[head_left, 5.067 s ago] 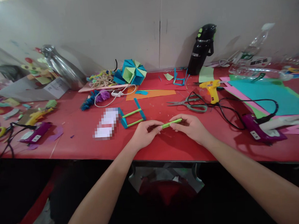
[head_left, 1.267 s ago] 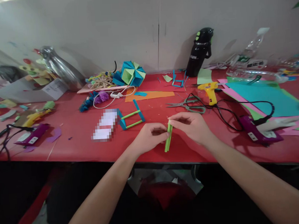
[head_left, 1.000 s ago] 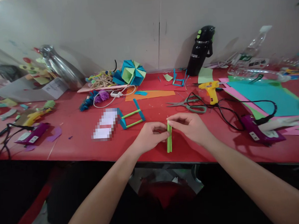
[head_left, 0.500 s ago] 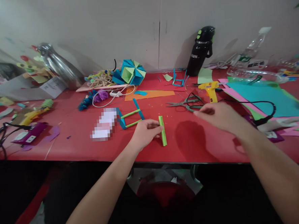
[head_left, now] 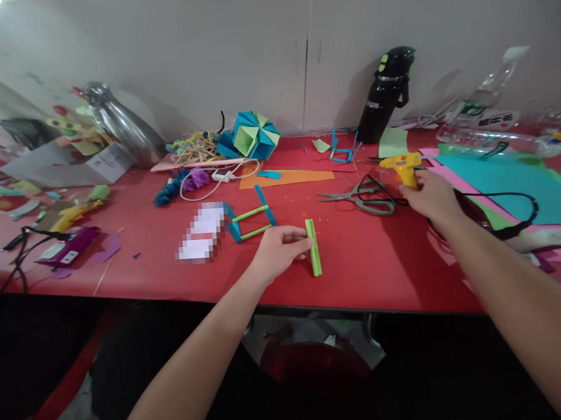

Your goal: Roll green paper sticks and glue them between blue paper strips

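Note:
Between the thumb and fingers of my left hand (head_left: 285, 248) is a folded lime-green paper strip (head_left: 314, 249), held upright-lengthwise just over the red table. My right hand (head_left: 429, 194) is closed around the handle of a yellow glue gun (head_left: 404, 164), whose nozzle points left. Left of my left hand lies a small frame (head_left: 250, 218) of blue and green paper strips. Grey-green scissors (head_left: 365, 198) lie open-bladed to the left of the glue gun, with a black cord beside them.
Behind stand a black bottle (head_left: 387, 92), a steel flask (head_left: 123, 124) and a blue-green paper ball (head_left: 252, 136). Coloured paper sheets (head_left: 511, 183) and clear plastic bottles (head_left: 494, 136) occupy the right. A purple power strip (head_left: 66, 246) with cords lies left.
My right hand has moved right and forward onto the glue gun's handle and closed around it. My left hand keeps the green strip in nearly the same place; the view has shifted slightly.

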`<action>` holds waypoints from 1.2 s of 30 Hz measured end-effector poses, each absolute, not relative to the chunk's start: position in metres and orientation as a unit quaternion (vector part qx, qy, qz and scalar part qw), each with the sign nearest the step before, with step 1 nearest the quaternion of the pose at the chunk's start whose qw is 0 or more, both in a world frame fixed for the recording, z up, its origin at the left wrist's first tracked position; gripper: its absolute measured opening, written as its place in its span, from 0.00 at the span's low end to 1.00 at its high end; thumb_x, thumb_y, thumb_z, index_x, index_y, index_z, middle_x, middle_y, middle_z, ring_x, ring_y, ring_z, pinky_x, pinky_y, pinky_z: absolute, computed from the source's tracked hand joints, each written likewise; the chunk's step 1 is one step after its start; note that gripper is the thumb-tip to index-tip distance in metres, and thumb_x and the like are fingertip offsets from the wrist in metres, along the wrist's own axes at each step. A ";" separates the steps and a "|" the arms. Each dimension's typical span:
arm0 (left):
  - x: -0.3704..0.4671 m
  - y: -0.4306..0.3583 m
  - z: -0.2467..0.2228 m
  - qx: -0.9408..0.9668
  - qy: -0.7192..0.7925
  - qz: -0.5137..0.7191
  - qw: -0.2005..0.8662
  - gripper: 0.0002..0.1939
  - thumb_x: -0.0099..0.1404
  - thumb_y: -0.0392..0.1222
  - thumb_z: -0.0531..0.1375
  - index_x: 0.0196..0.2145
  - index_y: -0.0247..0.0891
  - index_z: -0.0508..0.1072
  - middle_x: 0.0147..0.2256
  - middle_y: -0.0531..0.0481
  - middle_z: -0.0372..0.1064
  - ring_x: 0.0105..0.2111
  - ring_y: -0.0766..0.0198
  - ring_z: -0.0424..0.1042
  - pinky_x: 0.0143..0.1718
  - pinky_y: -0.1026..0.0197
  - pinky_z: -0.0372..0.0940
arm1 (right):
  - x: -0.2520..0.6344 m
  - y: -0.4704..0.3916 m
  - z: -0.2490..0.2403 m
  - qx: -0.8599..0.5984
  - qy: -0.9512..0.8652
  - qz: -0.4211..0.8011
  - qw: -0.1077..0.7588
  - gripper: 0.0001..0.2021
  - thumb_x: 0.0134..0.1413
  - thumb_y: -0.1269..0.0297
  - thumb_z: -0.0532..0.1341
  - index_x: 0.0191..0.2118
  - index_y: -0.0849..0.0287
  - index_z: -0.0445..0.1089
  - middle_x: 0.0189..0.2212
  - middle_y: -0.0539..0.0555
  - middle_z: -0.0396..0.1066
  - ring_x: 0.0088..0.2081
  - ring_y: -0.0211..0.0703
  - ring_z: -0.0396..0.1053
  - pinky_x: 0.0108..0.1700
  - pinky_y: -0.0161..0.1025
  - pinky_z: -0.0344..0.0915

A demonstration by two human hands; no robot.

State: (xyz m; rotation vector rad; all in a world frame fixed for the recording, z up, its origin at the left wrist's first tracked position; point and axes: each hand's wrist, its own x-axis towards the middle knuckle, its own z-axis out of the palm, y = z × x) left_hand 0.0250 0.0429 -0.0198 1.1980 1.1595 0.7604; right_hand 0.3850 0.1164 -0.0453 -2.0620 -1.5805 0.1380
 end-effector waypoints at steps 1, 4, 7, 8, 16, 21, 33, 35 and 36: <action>0.025 0.043 -0.020 0.523 0.502 0.327 0.606 0.07 0.57 0.39 0.67 0.34 0.33 0.78 0.28 0.49 0.74 0.28 0.68 0.73 0.30 0.67 0.70 | 0.385 0.118 -0.043 -0.776 -0.564 0.061 0.275 0.20 0.51 0.60 0.61 0.48 0.67 0.71 0.42 0.69 0.74 0.36 0.46 0.69 0.38 0.42 0.60; 0.024 0.044 -0.020 0.526 0.505 0.326 0.602 0.07 0.58 0.39 0.67 0.34 0.34 0.78 0.27 0.49 0.74 0.27 0.68 0.73 0.29 0.67 0.69 | 0.380 0.117 -0.028 -0.782 -0.526 0.089 0.322 0.22 0.51 0.62 0.62 0.49 0.71 0.71 0.41 0.70 0.75 0.33 0.44 0.69 0.35 0.41 0.61; 0.025 0.044 -0.018 0.510 0.513 0.330 0.606 0.07 0.57 0.39 0.68 0.33 0.34 0.78 0.26 0.50 0.74 0.26 0.68 0.73 0.29 0.67 0.70 | 0.369 0.107 -0.007 -0.742 -0.537 0.110 0.385 0.23 0.55 0.61 0.60 0.54 0.70 0.69 0.43 0.67 0.75 0.34 0.40 0.70 0.36 0.38 0.62; 0.025 0.045 -0.018 0.503 0.514 0.331 0.610 0.07 0.57 0.38 0.68 0.34 0.33 0.78 0.26 0.50 0.74 0.26 0.68 0.73 0.29 0.67 0.70 | 0.364 0.102 0.001 -0.734 -0.537 0.116 0.398 0.24 0.55 0.60 0.61 0.55 0.68 0.69 0.43 0.65 0.75 0.34 0.40 0.70 0.36 0.39 0.62; 0.024 0.046 -0.020 0.478 0.489 0.354 0.638 0.07 0.55 0.35 0.68 0.33 0.32 0.78 0.27 0.50 0.74 0.28 0.69 0.73 0.33 0.65 0.72 | 0.321 0.036 0.029 -0.665 -0.637 0.236 0.309 0.16 0.52 0.52 0.66 0.44 0.55 0.77 0.43 0.56 0.78 0.44 0.53 0.74 0.51 0.49 0.66; 0.023 0.046 -0.021 0.481 0.481 0.352 0.644 0.08 0.53 0.36 0.69 0.32 0.32 0.79 0.26 0.50 0.74 0.27 0.68 0.74 0.35 0.63 0.73 | 0.297 0.011 0.008 -0.624 -0.686 0.253 0.276 0.18 0.55 0.47 0.62 0.43 0.53 0.78 0.42 0.55 0.79 0.45 0.60 0.75 0.50 0.56 0.69; 0.024 0.046 -0.024 0.513 0.476 0.351 0.622 0.08 0.55 0.38 0.68 0.33 0.32 0.80 0.27 0.49 0.74 0.28 0.67 0.73 0.36 0.63 0.73 | 0.274 0.006 -0.008 -0.540 -0.759 0.227 0.284 0.09 0.59 0.54 0.60 0.40 0.47 0.77 0.37 0.50 0.79 0.39 0.53 0.76 0.44 0.48 0.71; 0.024 0.046 -0.024 0.517 0.476 0.351 0.619 0.08 0.55 0.38 0.68 0.33 0.32 0.80 0.27 0.49 0.74 0.28 0.68 0.73 0.36 0.63 0.72 | 0.271 0.006 -0.008 -0.536 -0.765 0.223 0.279 0.10 0.60 0.54 0.59 0.42 0.47 0.77 0.36 0.50 0.79 0.38 0.53 0.76 0.44 0.48 0.71; 0.024 0.046 -0.024 0.520 0.477 0.350 0.616 0.08 0.55 0.38 0.68 0.34 0.33 0.80 0.27 0.49 0.75 0.28 0.68 0.73 0.36 0.63 0.72 | 0.271 0.006 -0.009 -0.534 -0.768 0.222 0.275 0.11 0.61 0.54 0.59 0.42 0.47 0.77 0.36 0.50 0.79 0.37 0.52 0.76 0.44 0.48 0.71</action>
